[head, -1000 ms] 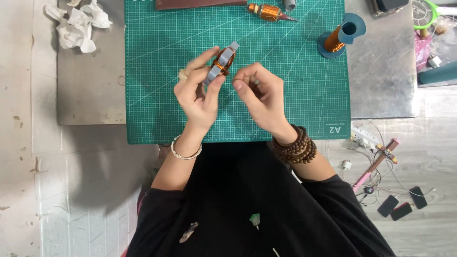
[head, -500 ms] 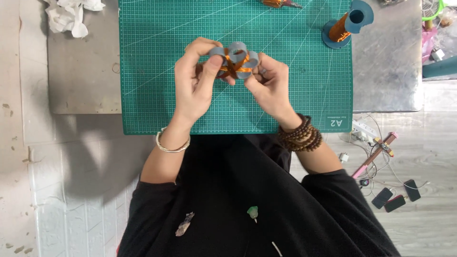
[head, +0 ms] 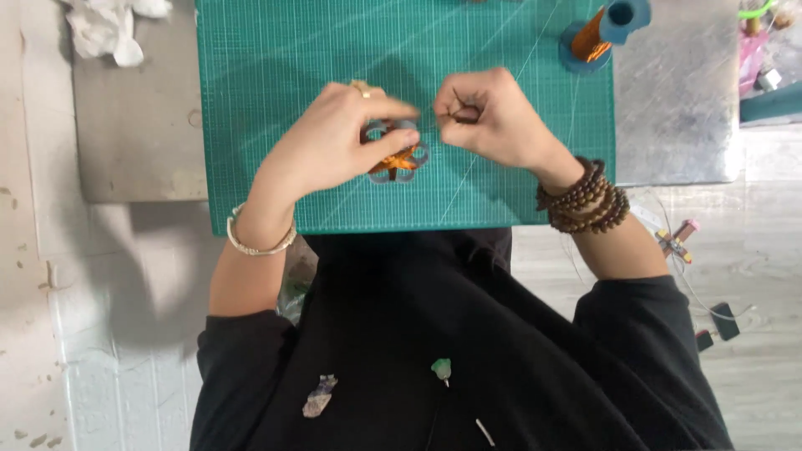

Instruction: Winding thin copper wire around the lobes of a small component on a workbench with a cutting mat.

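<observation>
My left hand (head: pixel 338 142) holds a small grey looped piece wound with orange copper wire (head: pixel 396 159) above the green cutting mat (head: pixel 276 75). The piece looks like a flower of grey loops with orange wire at its centre. My right hand (head: pixel 489 117) is closed just right of it, with its fingertips pinched on a thin wire that runs toward the piece. A silver bangle is on my left wrist and brown bead bracelets are on my right wrist.
A blue spool with orange wire (head: pixel 603 29) stands at the mat's far right. Crumpled white tissue (head: pixel 109 29) lies on the grey metal table (head: pixel 138 134) at the far left. Small clips and wires (head: pixel 693 242) lie on the floor to the right.
The camera view has shifted. My left hand has closed more over the grey piece, and my right hand has drawn away to the right, pulling the thin wire.
</observation>
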